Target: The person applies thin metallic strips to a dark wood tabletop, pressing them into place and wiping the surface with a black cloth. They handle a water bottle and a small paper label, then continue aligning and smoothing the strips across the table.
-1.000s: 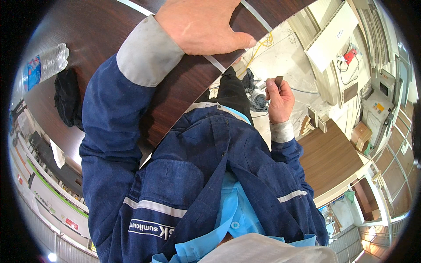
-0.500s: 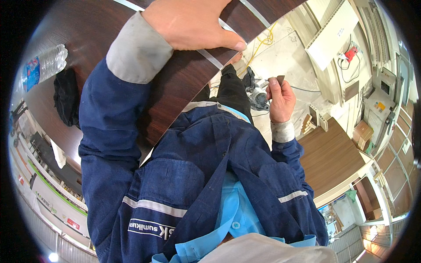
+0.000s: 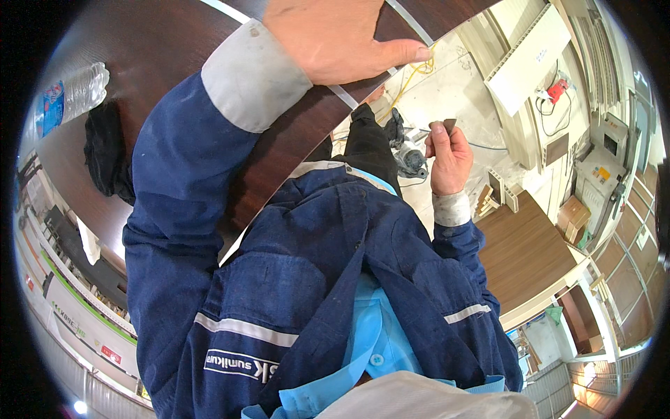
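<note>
Your left hand (image 3: 335,36) lies on the dark wood-grain surface (image 3: 279,157), fingers cropped, grip unclear. Past the edge, your right hand (image 3: 450,159) pinches a thin brown piece (image 3: 450,126). Apparently you're feeling that edge; next calls for light pressure.

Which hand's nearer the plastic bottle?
Left. The left hand rests on the dark panel, right of the plastic bottle; the right hand is farther right, off the panel, pinching a small brown piece.
</note>
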`<state>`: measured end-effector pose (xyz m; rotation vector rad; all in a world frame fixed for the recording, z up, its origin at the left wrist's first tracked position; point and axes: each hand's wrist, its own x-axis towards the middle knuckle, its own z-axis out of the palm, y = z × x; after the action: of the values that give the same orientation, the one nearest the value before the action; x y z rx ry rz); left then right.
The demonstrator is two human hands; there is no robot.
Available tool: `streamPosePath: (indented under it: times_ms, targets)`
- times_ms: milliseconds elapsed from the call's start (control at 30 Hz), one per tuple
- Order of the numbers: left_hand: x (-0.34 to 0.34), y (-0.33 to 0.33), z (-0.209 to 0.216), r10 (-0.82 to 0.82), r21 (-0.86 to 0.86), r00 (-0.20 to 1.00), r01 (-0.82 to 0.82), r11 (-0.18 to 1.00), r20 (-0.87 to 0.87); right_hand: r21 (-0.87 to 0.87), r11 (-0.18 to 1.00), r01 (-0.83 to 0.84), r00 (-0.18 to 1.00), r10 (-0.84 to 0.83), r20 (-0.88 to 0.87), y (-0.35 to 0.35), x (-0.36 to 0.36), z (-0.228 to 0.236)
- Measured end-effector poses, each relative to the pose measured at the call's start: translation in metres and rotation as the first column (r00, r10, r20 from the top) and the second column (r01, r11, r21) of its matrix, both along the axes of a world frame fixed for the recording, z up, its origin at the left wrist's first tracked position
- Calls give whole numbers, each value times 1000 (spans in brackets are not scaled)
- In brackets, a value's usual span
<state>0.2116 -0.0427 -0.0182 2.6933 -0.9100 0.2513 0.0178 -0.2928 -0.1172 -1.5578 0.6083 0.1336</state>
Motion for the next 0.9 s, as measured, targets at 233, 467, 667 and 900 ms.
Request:
streamPosePath:
  times_ms: [233,467,667,900]
  targets:
    - [-32,4,-10,-133,-93,991,129,987,-33,-60,996,73,980,-60,188,-2,36,29]
    - [-135,60,21,-248,-221,914,182,958,-321,-242,957,-158,898,241,368,35,108,117]
    - [-197,170,63,622,60,779,-619,783,-77,-218,759,-613,666,645,374,163,148,120]
    - [-250,242,44,648,-139,704,-701,700,-290,-466,693,-550,512,721,467,266,164,145]
